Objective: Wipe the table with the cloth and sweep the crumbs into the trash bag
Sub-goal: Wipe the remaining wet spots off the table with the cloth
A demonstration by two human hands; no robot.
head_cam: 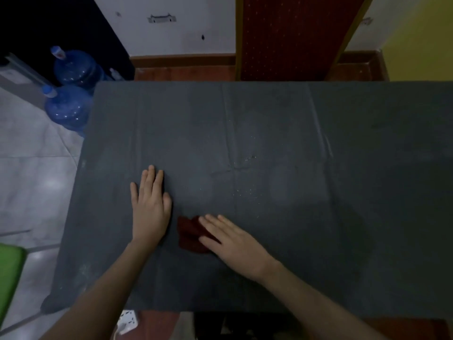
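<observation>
A dark grey table (pixel 318 119) fills most of the view. A crumpled dark red cloth (pixel 188 233) lies near the table's front middle. My right hand (pixel 235 244) lies flat on the cloth's right part, fingers extended and pressing it down. Just left of the cloth, my left hand (pixel 150 204) rests palm-down on the bare tabletop, fingers together, holding nothing. Small pale crumbs (pixel 246 192) are scattered beyond the cloth, with more crumbs (pixel 247 158) farther back near a crease. No trash bag is in view.
Two blue water jugs (pixel 69 106) stand on the tiled floor off the table's far left corner. A green object (pixel 9 271) sits at the left edge. A white power strip (pixel 127 321) lies below the table's front edge. A dark red door (pixel 294 35) stands behind.
</observation>
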